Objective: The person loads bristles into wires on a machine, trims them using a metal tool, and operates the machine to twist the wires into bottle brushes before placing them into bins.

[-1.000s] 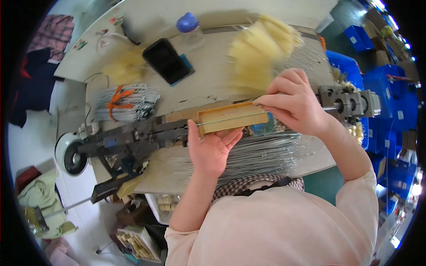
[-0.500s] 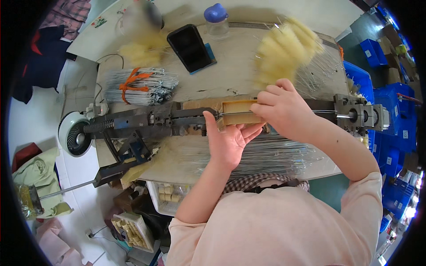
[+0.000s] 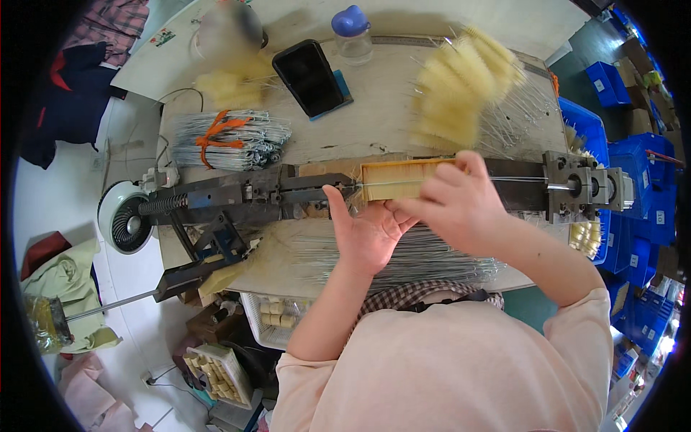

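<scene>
Yellow flat block of bristle fibre [image 3: 399, 180] now lies on the dark metal twisting machine [image 3: 252, 194], no longer lifted; right hand [image 3: 453, 205] presses its near edge, left hand [image 3: 367, 230] open-palmed just below.

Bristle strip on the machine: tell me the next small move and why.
Probably slide the right hand right along the tan bristle strip to even it over the wire. The left hand steadies only its left end, and the right hand covers the other end.
</scene>
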The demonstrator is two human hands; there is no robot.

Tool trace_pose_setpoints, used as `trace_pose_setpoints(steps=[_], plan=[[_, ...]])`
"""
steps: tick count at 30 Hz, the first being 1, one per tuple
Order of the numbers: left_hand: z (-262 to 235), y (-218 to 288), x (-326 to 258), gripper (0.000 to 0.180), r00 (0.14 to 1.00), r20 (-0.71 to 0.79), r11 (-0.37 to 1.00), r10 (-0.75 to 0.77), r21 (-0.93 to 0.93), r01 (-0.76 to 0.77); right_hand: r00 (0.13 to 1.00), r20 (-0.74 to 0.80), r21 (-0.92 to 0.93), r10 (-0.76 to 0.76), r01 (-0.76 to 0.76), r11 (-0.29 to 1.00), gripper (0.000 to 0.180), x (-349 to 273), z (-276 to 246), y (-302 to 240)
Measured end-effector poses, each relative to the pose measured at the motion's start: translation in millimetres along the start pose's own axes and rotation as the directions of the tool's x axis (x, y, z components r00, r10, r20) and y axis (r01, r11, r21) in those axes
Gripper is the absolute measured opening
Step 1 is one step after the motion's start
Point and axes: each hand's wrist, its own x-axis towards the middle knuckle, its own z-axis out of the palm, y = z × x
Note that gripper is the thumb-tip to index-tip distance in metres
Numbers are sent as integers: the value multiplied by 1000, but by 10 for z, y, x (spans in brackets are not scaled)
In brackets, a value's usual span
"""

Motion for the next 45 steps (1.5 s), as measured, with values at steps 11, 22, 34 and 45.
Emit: trace_pose_setpoints(steps=[11, 22, 34, 45], plan=[[245, -26, 29, 101, 912, -396, 919, 109, 389, 59, 994, -3, 110, 109, -108, 988, 19, -65, -261, 512], [298, -59, 79, 89, 877, -454, 871, 157, 483, 94, 950, -204, 181, 236, -200, 963, 12, -194, -484, 448], [262, -125, 40, 50, 891, -392, 874, 229, 487, -11, 920, -74, 3, 384, -385, 923, 54, -530, -342, -191], [375, -121, 68, 44, 882, -430, 849, 191, 523, 71, 908, 77, -88, 411, -404, 910, 56, -505, -266, -250]])
